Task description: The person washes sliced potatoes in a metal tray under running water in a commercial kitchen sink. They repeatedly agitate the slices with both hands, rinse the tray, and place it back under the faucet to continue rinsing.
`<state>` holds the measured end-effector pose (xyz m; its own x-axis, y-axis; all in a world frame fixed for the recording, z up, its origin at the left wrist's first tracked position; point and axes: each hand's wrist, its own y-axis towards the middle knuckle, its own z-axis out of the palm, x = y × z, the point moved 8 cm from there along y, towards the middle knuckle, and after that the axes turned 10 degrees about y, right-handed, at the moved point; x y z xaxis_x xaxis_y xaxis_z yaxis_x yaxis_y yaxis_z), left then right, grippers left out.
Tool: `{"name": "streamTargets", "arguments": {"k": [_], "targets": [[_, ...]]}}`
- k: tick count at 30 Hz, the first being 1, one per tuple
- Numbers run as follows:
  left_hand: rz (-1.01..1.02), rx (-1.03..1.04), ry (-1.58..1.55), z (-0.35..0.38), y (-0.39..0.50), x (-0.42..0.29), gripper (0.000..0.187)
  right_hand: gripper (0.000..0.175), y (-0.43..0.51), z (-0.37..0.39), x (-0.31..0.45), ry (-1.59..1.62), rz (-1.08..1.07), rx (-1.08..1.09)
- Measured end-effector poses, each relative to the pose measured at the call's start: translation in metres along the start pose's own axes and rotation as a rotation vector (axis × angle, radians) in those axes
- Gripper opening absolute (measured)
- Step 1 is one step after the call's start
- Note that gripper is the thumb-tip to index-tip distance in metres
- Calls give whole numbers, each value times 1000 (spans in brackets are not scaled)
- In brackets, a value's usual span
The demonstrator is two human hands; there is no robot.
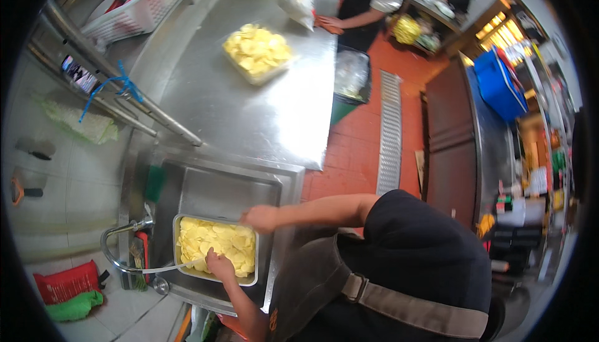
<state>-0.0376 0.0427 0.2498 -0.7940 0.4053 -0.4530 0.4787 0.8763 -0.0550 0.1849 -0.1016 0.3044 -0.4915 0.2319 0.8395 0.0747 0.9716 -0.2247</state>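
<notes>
A rectangular metal pan [176, 248], full of thin pale yellow slices [196, 237] that look like potato, stands in the stainless steel sink [224, 187]. Over the slices is my left hand [220, 266], its fingers bent at the end of a whitish line from the curved faucet [108, 253]. Whether that line is water or a hose, I cannot tell. My right hand [260, 218] is at the pan's far right corner, fingers curled. Blur hides whether it grips the rim. On the steel counter [201, 103] stands a clear tub [256, 79] heaped with similar slices.
A co-worker [362, 3] at the counter's far end holds a clear plastic bag [297, 3]. A lined bin [351, 78] stands beside the counter. Metal pipes [140, 108] with a phone [79, 74] rise behind the sink. A green scouring pad [154, 183] lies at the sink's edge.
</notes>
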Motion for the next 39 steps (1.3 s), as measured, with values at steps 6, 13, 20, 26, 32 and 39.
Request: {"name": "streamTargets", "arguments": {"k": [6, 13, 20, 26, 32, 39], "targets": [[75, 76, -275, 52, 15, -20, 21, 16, -205, -46, -94, 122, 353, -711], [126, 91, -49, 90, 19, 11, 33, 18, -464, 64, -183, 186, 978, -1158], [486, 166, 662, 94, 26, 52, 24, 23, -592, 229, -179, 518, 1570, -1219], [631, 409, 734, 116, -20, -54, 25, 22, -627, 302, -229, 680, 1450, -913], [914, 514, 771, 183, -76, -219, 27, 23, -704, 349, -265, 1200, 1423, -1370], [1138, 600, 630, 282, -158, -405, 30, 21, -803, 378, -264, 1497, 1234, -1800]]}}
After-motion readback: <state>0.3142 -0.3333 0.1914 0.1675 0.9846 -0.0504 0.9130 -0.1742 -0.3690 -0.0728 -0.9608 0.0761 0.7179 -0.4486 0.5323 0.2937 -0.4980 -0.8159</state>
